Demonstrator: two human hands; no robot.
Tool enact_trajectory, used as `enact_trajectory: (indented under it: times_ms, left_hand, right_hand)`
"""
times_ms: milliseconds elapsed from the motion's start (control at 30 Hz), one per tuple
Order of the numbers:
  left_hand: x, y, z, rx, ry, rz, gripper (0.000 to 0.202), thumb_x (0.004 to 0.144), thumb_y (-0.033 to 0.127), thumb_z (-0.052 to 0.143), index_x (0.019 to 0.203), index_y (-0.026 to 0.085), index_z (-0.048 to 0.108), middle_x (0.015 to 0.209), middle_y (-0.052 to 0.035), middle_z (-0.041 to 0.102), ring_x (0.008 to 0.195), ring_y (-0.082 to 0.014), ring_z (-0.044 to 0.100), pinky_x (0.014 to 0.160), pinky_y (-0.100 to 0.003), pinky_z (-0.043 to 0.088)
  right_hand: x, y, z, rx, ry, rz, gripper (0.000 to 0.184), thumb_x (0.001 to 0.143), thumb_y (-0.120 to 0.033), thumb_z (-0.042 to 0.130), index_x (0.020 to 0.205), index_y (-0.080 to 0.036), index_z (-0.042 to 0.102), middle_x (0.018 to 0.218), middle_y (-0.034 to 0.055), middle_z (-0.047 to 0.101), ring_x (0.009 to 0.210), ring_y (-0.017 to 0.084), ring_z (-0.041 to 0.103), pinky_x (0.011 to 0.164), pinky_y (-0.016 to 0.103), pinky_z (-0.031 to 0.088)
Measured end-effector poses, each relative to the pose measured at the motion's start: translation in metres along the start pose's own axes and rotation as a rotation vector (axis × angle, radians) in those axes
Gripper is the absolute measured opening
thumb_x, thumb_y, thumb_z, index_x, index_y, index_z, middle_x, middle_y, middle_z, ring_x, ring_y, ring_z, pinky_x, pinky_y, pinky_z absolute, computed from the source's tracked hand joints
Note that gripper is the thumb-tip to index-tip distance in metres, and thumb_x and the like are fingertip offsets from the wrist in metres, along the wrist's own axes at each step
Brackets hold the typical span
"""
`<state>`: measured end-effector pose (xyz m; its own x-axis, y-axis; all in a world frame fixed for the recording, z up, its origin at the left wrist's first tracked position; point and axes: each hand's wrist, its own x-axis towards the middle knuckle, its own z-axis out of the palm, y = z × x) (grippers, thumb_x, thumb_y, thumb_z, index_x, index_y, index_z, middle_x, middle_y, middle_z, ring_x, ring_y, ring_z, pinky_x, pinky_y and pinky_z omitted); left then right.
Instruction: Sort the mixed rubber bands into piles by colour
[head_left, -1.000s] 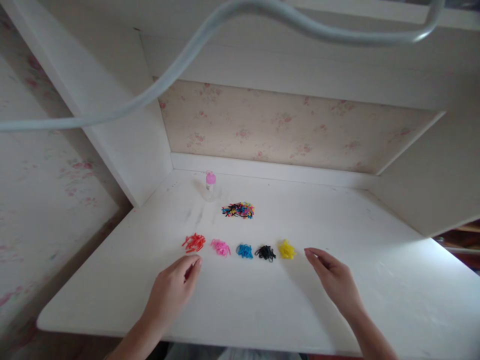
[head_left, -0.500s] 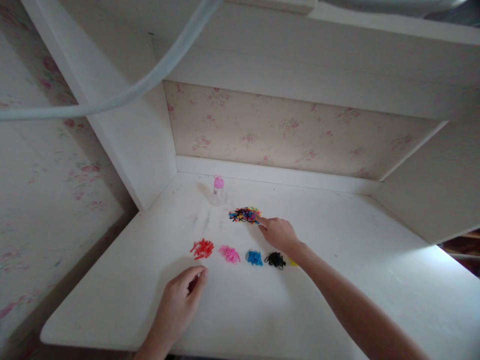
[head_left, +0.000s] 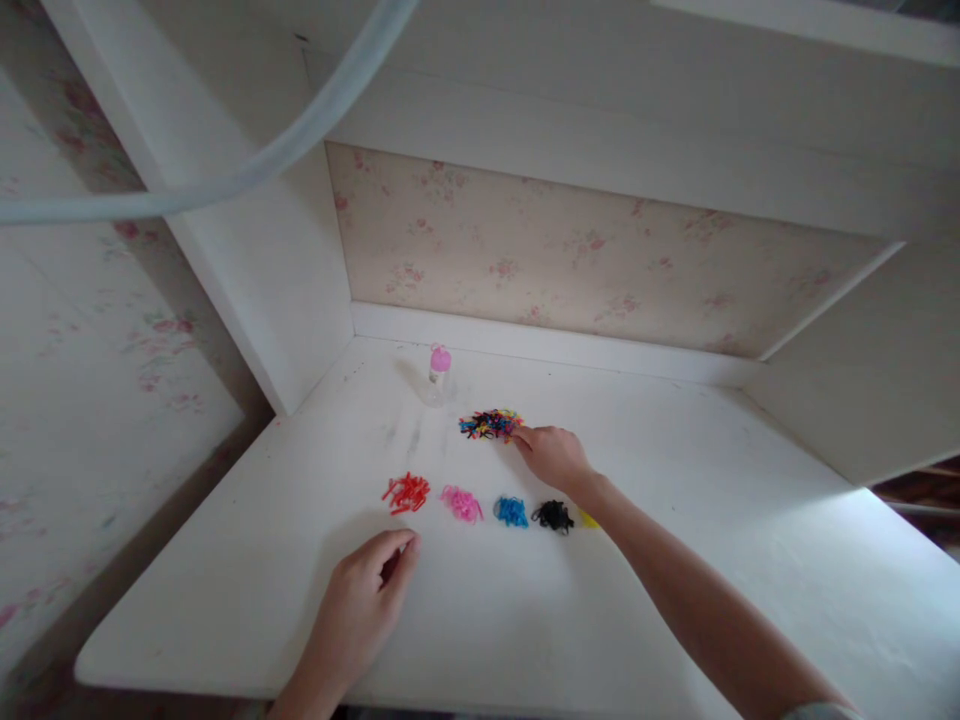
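My right hand (head_left: 553, 455) reaches to the right edge of a mixed pile of small coloured rubber bands (head_left: 487, 424). Its fingers are bent together and the fingertips touch the pile; any band between them is too small to make out. My left hand (head_left: 367, 585) rests on the table as a loose fist, thumb against forefinger, with nothing showing in it. Just beyond it lie red rubber bands (head_left: 407, 493). To their right are pink bands (head_left: 461, 504), blue bands (head_left: 511, 512), black bands (head_left: 553, 516) and yellow bands (head_left: 589, 520), the last partly hidden by my right forearm.
A clear bottle with a pink cap (head_left: 439, 375) stands behind the mixed pile, to its left. The white table (head_left: 480, 630) is bounded by side panels and a floral back wall (head_left: 570, 245). A pale curved tube (head_left: 300, 140) crosses the upper left.
The view has tilted slightly, so the table things sit a little higher. My right hand stays at the mixed pile, its fingertips shifted slightly. My left hand stays in place.
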<state>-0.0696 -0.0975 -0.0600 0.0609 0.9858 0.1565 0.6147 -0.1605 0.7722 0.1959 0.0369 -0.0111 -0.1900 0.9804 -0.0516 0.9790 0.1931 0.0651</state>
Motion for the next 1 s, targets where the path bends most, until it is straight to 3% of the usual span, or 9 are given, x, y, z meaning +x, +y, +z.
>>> enact_trajectory:
  times_ms: [133, 267, 400, 567, 1000]
  left_hand:
    - [0.001, -0.002, 0.001, 0.0, -0.017, -0.012, 0.023, 0.089, 0.037, 0.046, 0.092, 0.022, 0.064, 0.084, -0.0007, 0.069, 0.071, -0.0139, 0.063, 0.066, -0.021, 0.049]
    - [0.0, -0.002, 0.002, 0.014, -0.019, 0.011, 0.023, 0.088, 0.037, 0.046, 0.088, 0.023, 0.064, 0.083, -0.0006, 0.069, 0.072, -0.0147, 0.063, 0.066, -0.022, 0.048]
    - [0.0, -0.001, 0.002, 0.046, -0.029, 0.01, 0.023, 0.088, 0.038, 0.046, 0.087, 0.023, 0.063, 0.081, 0.0003, 0.069, 0.07, -0.0142, 0.063, 0.064, -0.021, 0.048]
    - [0.002, -0.002, 0.004, 0.078, -0.029, 0.019, 0.024, 0.088, 0.039, 0.047, 0.088, 0.023, 0.064, 0.081, 0.0006, 0.07, 0.069, -0.0138, 0.063, 0.065, -0.021, 0.048]
    - [0.002, 0.0, 0.005, 0.172, -0.021, 0.086, 0.025, 0.089, 0.038, 0.044, 0.088, 0.022, 0.063, 0.077, -0.0005, 0.07, 0.064, -0.0136, 0.064, 0.061, -0.02, 0.049]
  right_hand:
    - [-0.02, 0.007, -0.005, 0.028, 0.059, 0.031, 0.044, 0.095, -0.043, 0.022, 0.108, -0.03, 0.063, 0.094, 0.0038, 0.07, 0.082, 0.019, 0.064, 0.066, 0.026, 0.039]
    - [-0.053, 0.02, -0.002, 0.194, 0.175, 0.09, 0.039, 0.092, -0.043, 0.032, 0.101, -0.029, 0.067, 0.079, 0.0016, 0.071, 0.072, 0.016, 0.064, 0.062, 0.023, 0.038]
    - [-0.091, 0.032, 0.012, 0.36, 0.261, 0.164, 0.043, 0.09, -0.046, 0.033, 0.094, -0.024, 0.07, 0.064, 0.0022, 0.069, 0.058, 0.014, 0.061, 0.055, 0.021, 0.037]
    - [-0.127, 0.034, 0.033, 0.343, 0.274, 0.247, 0.043, 0.09, -0.048, 0.033, 0.098, -0.027, 0.07, 0.072, 0.0028, 0.072, 0.06, 0.015, 0.064, 0.054, 0.021, 0.038]
    - [-0.136, 0.025, 0.037, 0.157, 0.134, 0.236, 0.032, 0.091, -0.039, 0.037, 0.098, -0.036, 0.068, 0.079, 0.0004, 0.073, 0.062, 0.017, 0.067, 0.051, 0.022, 0.034]
